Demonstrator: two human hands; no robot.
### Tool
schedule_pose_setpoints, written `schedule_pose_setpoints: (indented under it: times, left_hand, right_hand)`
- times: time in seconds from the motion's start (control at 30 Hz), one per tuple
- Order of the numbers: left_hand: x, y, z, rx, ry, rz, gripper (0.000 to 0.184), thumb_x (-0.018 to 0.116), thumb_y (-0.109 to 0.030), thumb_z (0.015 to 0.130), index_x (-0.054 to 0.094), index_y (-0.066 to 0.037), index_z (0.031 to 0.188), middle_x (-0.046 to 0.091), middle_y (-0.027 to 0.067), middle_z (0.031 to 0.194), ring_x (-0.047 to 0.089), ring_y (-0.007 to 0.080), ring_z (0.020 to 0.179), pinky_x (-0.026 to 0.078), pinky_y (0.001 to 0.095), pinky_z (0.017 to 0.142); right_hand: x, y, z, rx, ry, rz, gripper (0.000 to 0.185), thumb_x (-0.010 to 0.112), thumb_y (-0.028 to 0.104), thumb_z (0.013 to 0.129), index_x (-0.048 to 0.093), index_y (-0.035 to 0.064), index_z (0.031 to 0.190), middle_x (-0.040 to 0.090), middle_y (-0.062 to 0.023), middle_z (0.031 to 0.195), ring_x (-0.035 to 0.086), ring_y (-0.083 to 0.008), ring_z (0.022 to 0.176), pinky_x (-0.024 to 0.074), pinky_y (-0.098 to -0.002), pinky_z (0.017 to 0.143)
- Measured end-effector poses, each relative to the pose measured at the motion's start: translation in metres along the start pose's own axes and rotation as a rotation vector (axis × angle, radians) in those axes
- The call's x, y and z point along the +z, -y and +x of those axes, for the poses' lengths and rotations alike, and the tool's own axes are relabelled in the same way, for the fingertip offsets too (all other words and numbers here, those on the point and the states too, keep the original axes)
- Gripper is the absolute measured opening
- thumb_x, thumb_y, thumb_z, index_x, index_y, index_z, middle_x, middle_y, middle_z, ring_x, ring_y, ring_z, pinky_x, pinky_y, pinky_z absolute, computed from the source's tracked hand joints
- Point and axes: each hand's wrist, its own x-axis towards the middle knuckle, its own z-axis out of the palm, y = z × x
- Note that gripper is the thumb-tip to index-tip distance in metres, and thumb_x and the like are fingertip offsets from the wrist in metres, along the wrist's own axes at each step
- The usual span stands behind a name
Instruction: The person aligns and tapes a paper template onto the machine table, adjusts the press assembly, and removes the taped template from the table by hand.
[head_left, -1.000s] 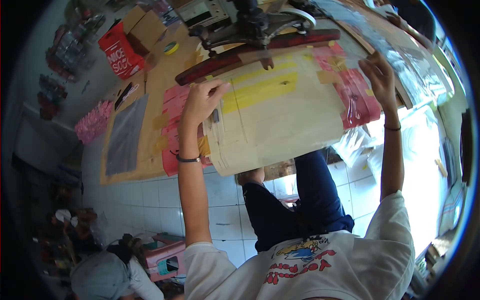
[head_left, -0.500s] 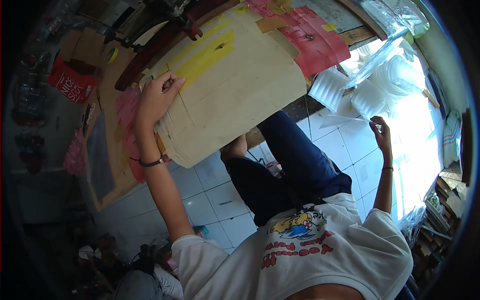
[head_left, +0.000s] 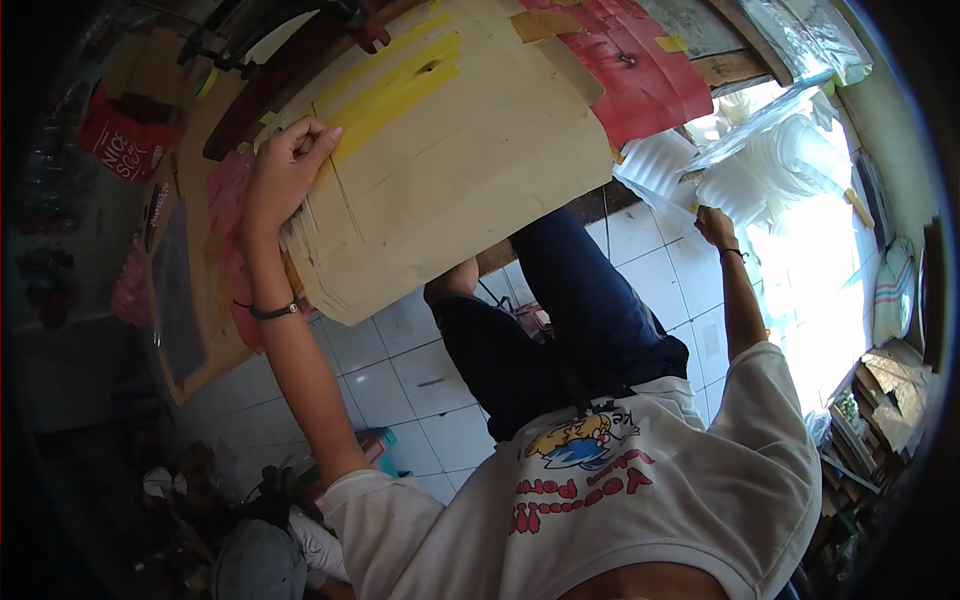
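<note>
My left hand (head_left: 285, 175) rests on the left part of a beige board (head_left: 460, 150), its fingers curled closed. Whatever those fingers may hold is hidden. Thin dark lines run across the board beside it, and yellow tape strips (head_left: 395, 95) lie just beyond. Out to the right, away from the board, my right hand (head_left: 716, 228) is closed, its back towards me. A clear plastic sheet (head_left: 664, 203) extends from its fingers towards the board, faint against the bright floor.
A dark red machine part (head_left: 290, 75) overhangs the board's far left edge. Red sheeting (head_left: 640, 75) covers the far right. White foam rolls (head_left: 775, 165) stand right of the table on the tiled floor. A red bag (head_left: 125, 140) lies at far left.
My right hand has moved left and slightly forward and turned its back to me, with the clear sheet now closer to the board. The left hand keeps its place on the board; the whole view has shifted.
</note>
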Motion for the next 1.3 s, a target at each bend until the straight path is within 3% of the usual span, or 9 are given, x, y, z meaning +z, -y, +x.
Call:
schedule_pose_setpoints:
  times: [0.57, 0.7, 0.77, 0.9, 0.93, 1.0, 1.07, 1.13, 1.3]
  left_hand:
    - [-0.002, -0.004, -0.002, -0.02, 0.011, 0.02, 0.029, 0.065, -0.024, 0.097, 0.059, 0.001, 0.085, 0.049, -0.0006, 0.06, 0.038, 0.0051, 0.059, 0.034, 0.026, 0.055]
    - [0.0, -0.006, -0.005, -0.039, -0.012, 0.095, 0.03, 0.063, -0.028, 0.097, 0.059, 0.0, 0.086, 0.051, 0.0071, 0.059, 0.041, 0.0139, 0.054, 0.037, 0.0321, 0.054]
    - [0.0, -0.011, -0.006, -0.051, -0.007, 0.121, 0.031, 0.062, -0.029, 0.097, 0.058, 0.0, 0.087, 0.054, 0.0094, 0.06, 0.045, 0.0183, 0.053, 0.039, 0.0344, 0.054]
    - [-0.001, -0.015, -0.007, -0.017, -0.022, 0.106, 0.03, 0.06, -0.028, 0.098, 0.058, 0.0, 0.088, 0.058, 0.0129, 0.063, 0.053, 0.0265, 0.054, 0.041, 0.0388, 0.056]
    - [0.0, -0.015, -0.008, -0.007, -0.029, 0.099, 0.029, 0.06, -0.028, 0.098, 0.057, 0.0, 0.088, 0.059, 0.0135, 0.064, 0.055, 0.028, 0.055, 0.042, 0.0396, 0.056]
    - [-0.002, -0.02, -0.009, -0.03, -0.01, 0.105, 0.028, 0.06, -0.027, 0.098, 0.058, 0.0, 0.088, 0.06, 0.0143, 0.065, 0.056, 0.0292, 0.056, 0.042, 0.0402, 0.056]
    - [-0.004, -0.025, -0.01, -0.049, 0.001, 0.117, 0.028, 0.06, -0.026, 0.097, 0.058, 0.0, 0.088, 0.06, 0.0149, 0.064, 0.056, 0.0297, 0.056, 0.042, 0.0404, 0.057]
    - [-0.007, -0.03, -0.01, -0.058, 0.006, 0.133, 0.028, 0.06, -0.026, 0.097, 0.058, 0.0, 0.087, 0.06, 0.0152, 0.064, 0.056, 0.0296, 0.056, 0.043, 0.0401, 0.057]
    - [-0.006, -0.028, -0.011, -0.011, -0.027, 0.123, 0.028, 0.061, -0.026, 0.096, 0.059, -0.001, 0.086, 0.059, 0.0145, 0.063, 0.057, 0.0291, 0.055, 0.043, 0.0399, 0.056]
  right_hand:
    - [0.017, 0.042, -0.029, -0.22, 0.037, 0.222, 0.015, 0.074, 0.016, 0.083, 0.067, 0.0045, 0.09, 0.073, -0.015, 0.09, 0.071, -0.0329, 0.088, 0.0559, -0.0416, 0.075]
    - [-0.064, 0.051, -0.057, -0.362, 0.265, 0.389, 0.019, 0.072, 0.018, 0.088, 0.064, 0.0006, 0.088, 0.074, -0.0151, 0.089, 0.073, -0.0247, 0.08, 0.0591, -0.0365, 0.07]
    - [-0.12, 0.043, -0.077, -0.039, 0.557, 0.796, 0.016, 0.064, 0.012, 0.095, 0.056, -0.0008, 0.092, 0.073, -0.0136, 0.093, 0.073, -0.0214, 0.077, 0.0621, -0.0338, 0.061]
    - [-0.221, 0.001, -0.113, 0.124, 0.435, 0.86, 0.011, 0.064, 0.006, 0.093, 0.055, 0.0001, 0.09, 0.073, -0.0159, 0.085, 0.07, -0.0197, 0.064, 0.0597, -0.0316, 0.057]
    - [-0.243, -0.008, -0.127, -0.024, 0.363, 0.763, 0.012, 0.061, 0.015, 0.096, 0.058, 0.0033, 0.094, 0.073, -0.0131, 0.083, 0.07, -0.0183, 0.064, 0.057, -0.031, 0.053]
    - [-0.255, -0.107, -0.114, -0.045, 0.629, 0.895, 0.031, 0.063, 0.004, 0.09, 0.06, -0.0006, 0.121, 0.073, -0.0159, 0.106, 0.07, -0.0169, 0.079, 0.0592, -0.0302, 0.072]
    - [-0.35, -0.045, -0.165, 0.093, 0.437, 0.475, 0.027, 0.058, 0.003, 0.09, 0.063, -0.0015, 0.117, 0.074, -0.014, 0.103, 0.068, -0.0157, 0.077, 0.0578, -0.0289, 0.07]
    - [-0.369, -0.15, -0.149, 0.002, 0.428, 0.662, 0.025, 0.057, 0.002, 0.089, 0.066, -0.0024, 0.112, 0.074, -0.0114, 0.101, 0.067, -0.0148, 0.074, 0.0566, -0.027, 0.068]
    - [-0.477, -0.174, -0.15, 0.024, -0.12, 0.348, 0.02, 0.063, 0.012, 0.095, 0.068, 0.0023, 0.112, 0.074, -0.0087, 0.094, 0.067, -0.0143, 0.074, 0.0555, -0.0284, 0.066]
